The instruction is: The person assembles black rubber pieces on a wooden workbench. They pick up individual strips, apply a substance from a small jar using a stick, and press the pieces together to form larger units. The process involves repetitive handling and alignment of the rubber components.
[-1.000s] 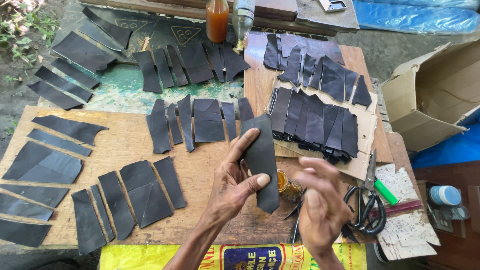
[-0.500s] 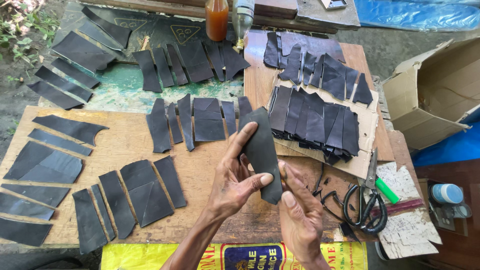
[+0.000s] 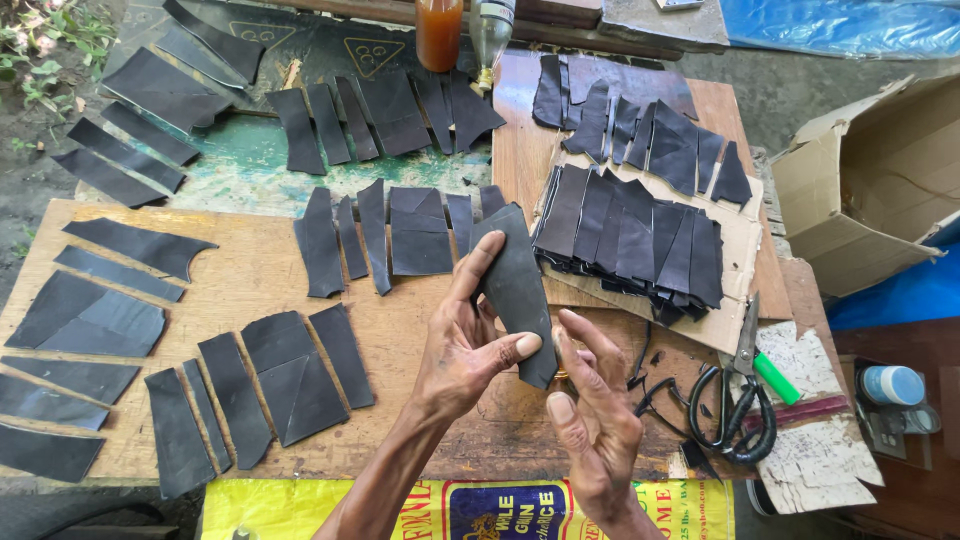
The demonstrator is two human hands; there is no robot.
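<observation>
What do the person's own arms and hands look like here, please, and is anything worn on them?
Both are bare: the left hand and right hand show no gloves, rings or watch. The forearms are lean, with no sleeves in view. Fingernails look short and plain.

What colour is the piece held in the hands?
Dark grey to black, a matte sheet piece; the head view shows it.

Setting: outdoors, daylight | Support: wooden board (image 3: 250, 280) over green-painted surface (image 3: 240, 170) | Ground: soil, plants (image 3: 40, 50) at top-left corner | Right edge: open cardboard box (image 3: 870, 190), blue tarp (image 3: 850, 25)
</observation>
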